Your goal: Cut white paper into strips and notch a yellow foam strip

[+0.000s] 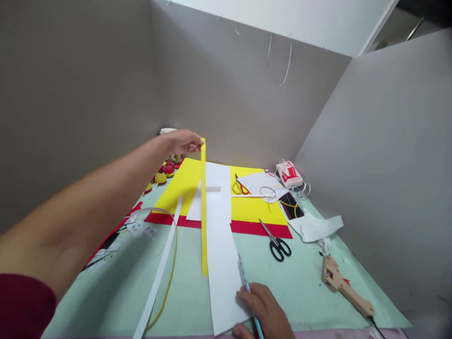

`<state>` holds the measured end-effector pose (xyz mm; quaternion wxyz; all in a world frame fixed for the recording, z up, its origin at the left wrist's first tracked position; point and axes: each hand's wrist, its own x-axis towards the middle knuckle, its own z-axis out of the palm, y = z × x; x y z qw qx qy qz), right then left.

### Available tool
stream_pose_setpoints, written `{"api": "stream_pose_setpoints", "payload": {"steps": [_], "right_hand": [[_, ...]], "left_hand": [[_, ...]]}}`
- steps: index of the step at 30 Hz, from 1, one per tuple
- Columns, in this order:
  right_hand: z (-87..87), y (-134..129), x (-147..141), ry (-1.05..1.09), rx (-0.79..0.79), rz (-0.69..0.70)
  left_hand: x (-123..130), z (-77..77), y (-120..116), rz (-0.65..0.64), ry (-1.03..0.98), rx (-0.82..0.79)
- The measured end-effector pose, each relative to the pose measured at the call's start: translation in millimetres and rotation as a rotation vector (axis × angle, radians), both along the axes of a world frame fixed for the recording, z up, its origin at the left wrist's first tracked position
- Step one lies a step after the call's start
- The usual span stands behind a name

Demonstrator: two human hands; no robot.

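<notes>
My left hand (184, 141), arm stretched forward, pinches the top end of a long yellow paper strip (204, 212). The strip hangs straight down in front of a white paper sheet (224, 278), along its left side. At the near edge, my right hand (266, 308) is closed round a light blue pencil (243, 270). Its fingers also touch the near end of the white sheet, and the pencil tip points away from me. Left of the yellow strip lie a narrow white strip (162, 263) and a thin curved yellow strip (172, 278).
Yellow card (173, 193) and red card (247, 228) lie beneath the papers. Black-handled scissors (275, 242), orange-and-yellow scissors (240, 187) and a beige glue gun (344, 287) lie to the right. A tissue pack (289, 174) sits at the back. Grey walls enclose the table.
</notes>
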<state>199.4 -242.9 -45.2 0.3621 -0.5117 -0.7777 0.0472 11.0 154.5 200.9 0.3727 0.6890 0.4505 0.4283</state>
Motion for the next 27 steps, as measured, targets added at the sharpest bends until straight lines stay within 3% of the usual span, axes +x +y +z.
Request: {"api": "stream_pose_setpoints", "payload": {"steps": [2, 5, 9, 12, 15, 21, 27], "right_hand": [[-1.8, 0, -1, 0.001, 0.008, -0.001], [-2.7, 1, -3, 0.015, 0.023, -0.024], [0.5, 1, -7, 0.047, 0.038, -0.05], [2.8, 2, -7, 0.042, 0.04, -0.04], [1.8, 4, -6, 0.028, 0.036, -0.03], [-4.0, 5, -8, 0.047, 0.01, -0.045], [0.9, 4, -11, 0.042, 0.013, -0.049]], "left_hand": [[18, 20.7, 2, -0.144, -0.034, -0.094], [51, 43.0, 6, -0.244, -0.133, -0.14], [89, 61.5, 16, -0.242, -0.267, -0.128], [109, 62.3, 27, -0.181, -0.305, -0.157], [119, 47.0, 35, -0.127, -0.314, -0.195], [125, -7.6, 42, -0.032, -0.241, -0.285], [121, -50.2, 45, 0.061, -0.133, -0.232]]}}
